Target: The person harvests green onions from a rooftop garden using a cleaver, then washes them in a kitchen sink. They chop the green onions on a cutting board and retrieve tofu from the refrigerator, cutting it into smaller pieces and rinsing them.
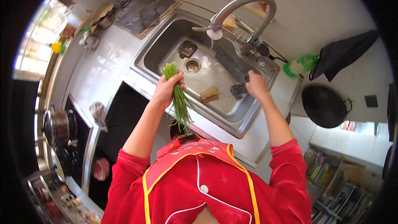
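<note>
My left hand (169,88) grips a bunch of long green stalks (179,104), perhaps chives. It is held over the sink's near edge, cut ends up and thin tips hanging toward my apron. Over the right side of the stainless steel sink (202,79), my right hand (257,85) is closed on the end of a flat, dark-bladed utensil (230,63), blurred, its blade pointing toward the faucet (245,1). A little water (212,44) runs from the spout. Beside my right hand lies a dark wire scourer (238,91), and a tan scrubbing pad (210,95) sits nearer the middle.
A dark square item (187,49) lies by the drain (192,66). Behind the faucet is a wire rack (241,32) with another scrubber. A green plastic bottle (301,65) stands to the right. A dark board (146,14) lies on the left counter. Pots (57,127) stand farther left.
</note>
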A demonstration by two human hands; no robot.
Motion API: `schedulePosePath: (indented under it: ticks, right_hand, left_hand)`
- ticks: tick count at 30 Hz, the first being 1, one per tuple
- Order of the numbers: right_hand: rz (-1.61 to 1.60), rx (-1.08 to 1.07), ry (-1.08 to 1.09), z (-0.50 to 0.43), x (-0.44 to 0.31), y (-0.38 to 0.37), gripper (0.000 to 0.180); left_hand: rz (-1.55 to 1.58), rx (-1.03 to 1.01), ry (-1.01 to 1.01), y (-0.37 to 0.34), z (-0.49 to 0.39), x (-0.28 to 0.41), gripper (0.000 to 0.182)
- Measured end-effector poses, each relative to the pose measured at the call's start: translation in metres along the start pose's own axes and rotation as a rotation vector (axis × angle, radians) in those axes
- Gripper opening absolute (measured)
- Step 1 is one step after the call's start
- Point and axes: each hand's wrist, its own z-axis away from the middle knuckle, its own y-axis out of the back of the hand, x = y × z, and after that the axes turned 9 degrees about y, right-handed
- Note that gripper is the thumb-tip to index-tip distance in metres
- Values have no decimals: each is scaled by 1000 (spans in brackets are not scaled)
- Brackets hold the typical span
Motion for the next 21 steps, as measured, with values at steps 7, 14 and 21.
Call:
schedulePosePath:
  ticks: [7, 14, 21]
  right_hand:
    - [-1396, -118, -395, -13, -90, -56, 12]
    - [-1887, 80, -556, 3, -150, -51, 10]
    - [-1728, 289, -508, 69, -201, -40, 11]
  left_hand:
    - [-167, -106, 123, 18, -108, 19, 13]
    - [-205, -157, 289, 57, -155, 20, 12]
    - [-240, -237, 457, 61, -178, 10, 14]
